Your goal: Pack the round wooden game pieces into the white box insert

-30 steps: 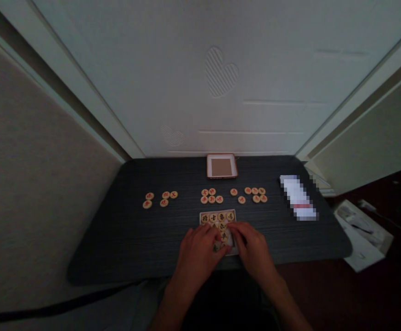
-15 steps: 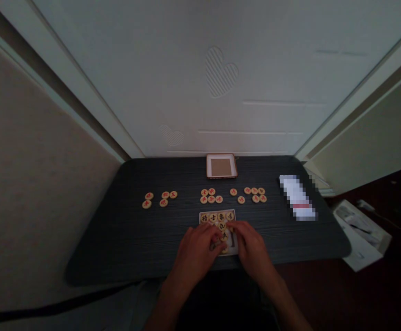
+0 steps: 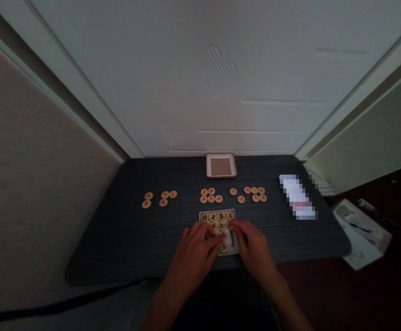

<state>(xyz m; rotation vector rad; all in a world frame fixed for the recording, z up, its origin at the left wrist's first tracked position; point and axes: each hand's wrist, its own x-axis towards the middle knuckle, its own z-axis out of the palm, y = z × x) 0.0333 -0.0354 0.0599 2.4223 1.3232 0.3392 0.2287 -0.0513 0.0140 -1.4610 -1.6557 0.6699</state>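
A shallow white box (image 3: 235,250) near the table's front edge holds rows of round wooden Chinese chess pieces with black characters, among them a piece in the far row (image 3: 221,216). My left hand (image 3: 196,248) reaches over the box's left side, thumb and forefinger apart, the thumb touching a piece in the third row. It hides several pieces below. At the right side of the box my right hand (image 3: 254,246) has its fingertips closed on a Chinese chess piece (image 3: 231,227), which they partly cover. A near piece (image 3: 224,248) lies beside my left thumb.
Red-character pieces lie in loose groups on the dark table (image 3: 124,248): left (image 3: 148,196), middle (image 3: 211,199) and right (image 3: 254,190). A box lid (image 3: 221,177) stands at the back. A pixelated object (image 3: 296,197) lies on the right. An open white box (image 3: 362,234) sits beyond the right edge.
My left thumb and fingers have shifted slightly within the box, uncovering more of the near piece and a second-row piece. My right hand stays nearly in place at the right column.
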